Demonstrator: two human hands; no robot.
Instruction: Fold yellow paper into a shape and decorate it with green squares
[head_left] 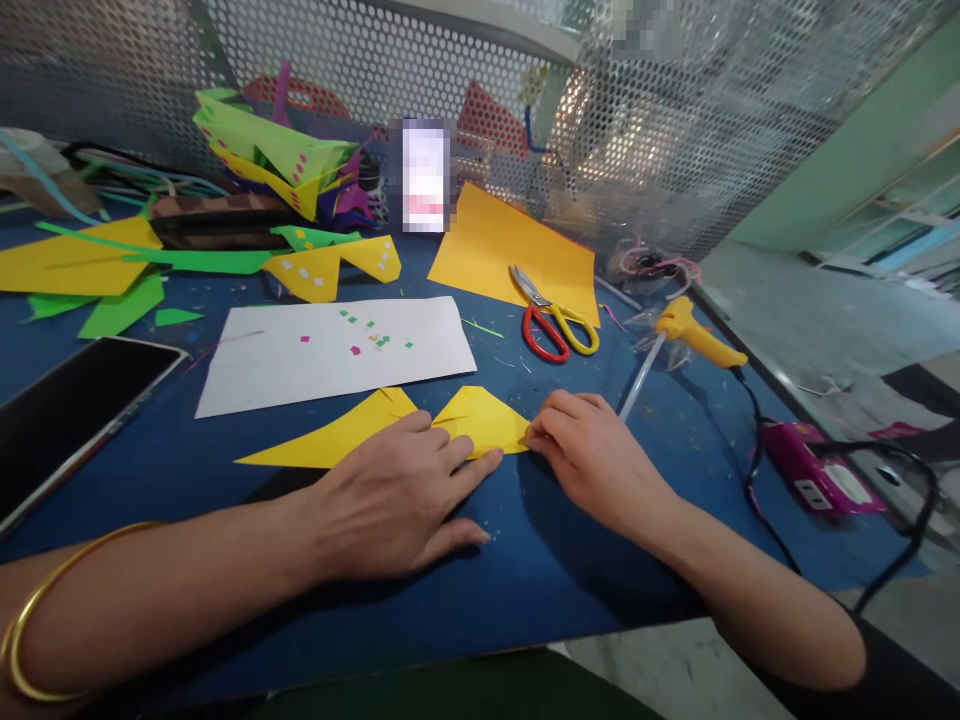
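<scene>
A yellow paper (480, 412) with two peaks lay near the front of a blue table (525, 600); the left hand (409, 490) pressed its middle with fingers spread, and the right hand (589, 450), apart from the left, pinched its right tip. Just beyond lay a white sheet (262, 360) dotted with green and pink scraps (409, 345), with scissors (546, 347) partly on an orange sheet (487, 245) farther back. A glue gun (701, 338) lay to the right, a phone (82, 410) to the left.

Phone (82, 410): laid dark-screened at left on the blue counter (570, 590).
Perforated panel (330, 45): set across the rear.
Magenta box (806, 470): overlapped at right by a black cord (934, 490).
</scene>
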